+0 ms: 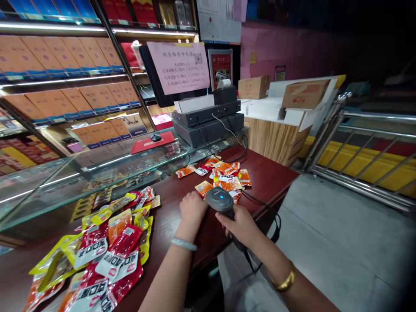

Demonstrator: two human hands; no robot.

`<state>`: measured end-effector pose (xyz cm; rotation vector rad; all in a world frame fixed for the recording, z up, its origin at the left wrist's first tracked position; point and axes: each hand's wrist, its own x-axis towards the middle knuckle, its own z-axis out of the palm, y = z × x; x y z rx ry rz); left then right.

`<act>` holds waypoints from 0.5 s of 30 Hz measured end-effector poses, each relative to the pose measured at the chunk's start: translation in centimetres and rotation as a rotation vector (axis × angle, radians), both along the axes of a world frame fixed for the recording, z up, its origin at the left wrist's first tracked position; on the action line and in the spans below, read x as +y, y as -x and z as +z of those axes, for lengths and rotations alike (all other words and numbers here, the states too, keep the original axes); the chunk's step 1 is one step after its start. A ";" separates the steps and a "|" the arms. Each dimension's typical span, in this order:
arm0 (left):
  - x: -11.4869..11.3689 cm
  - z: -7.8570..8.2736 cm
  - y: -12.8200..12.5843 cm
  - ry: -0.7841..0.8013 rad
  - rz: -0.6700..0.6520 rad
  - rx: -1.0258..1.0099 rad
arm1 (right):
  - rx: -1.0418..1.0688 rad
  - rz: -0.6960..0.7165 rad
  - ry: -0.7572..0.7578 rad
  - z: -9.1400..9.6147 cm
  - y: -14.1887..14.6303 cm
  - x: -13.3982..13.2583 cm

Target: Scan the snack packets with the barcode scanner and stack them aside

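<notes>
My right hand (242,225) is wrapped round the handle of a dark barcode scanner (220,199) whose blue light points up, its head aimed at a small orange snack packet (203,188). My left hand (192,207) rests on the red-brown counter (269,177) with fingers curled at that packet; what the fingers grip is hidden. Just beyond lies a scatter of several small orange and red packets (225,172).
A heap of larger red and yellow snack bags (107,247) lies at the near left. A glass display case (97,169) runs along the counter's far side, with a cash register and printer (208,117) behind. Metal railings (364,151) stand right, over grey floor.
</notes>
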<state>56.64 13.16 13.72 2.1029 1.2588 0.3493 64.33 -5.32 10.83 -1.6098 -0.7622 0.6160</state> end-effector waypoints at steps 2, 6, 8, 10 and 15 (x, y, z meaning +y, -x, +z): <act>-0.4 -0.2 -1.3 -0.066 -0.015 0.042 | -0.002 -0.016 -0.005 -0.2 -0.5 -0.3; -0.4 -0.9 -3.1 -0.067 0.009 0.017 | -0.012 -0.043 -0.008 -0.3 -1.1 -0.6; 0.2 -1.4 -3.6 -0.026 0.035 -0.026 | -0.013 -0.049 -0.010 -0.4 -1.2 -0.7; 0.9 -1.9 -3.6 0.011 0.065 -0.065 | -0.009 -0.045 -0.012 -0.4 -1.3 -0.7; 2.6 -3.1 -1.5 0.171 0.152 -0.396 | 0.038 -0.027 -0.045 0.0 -1.2 -0.3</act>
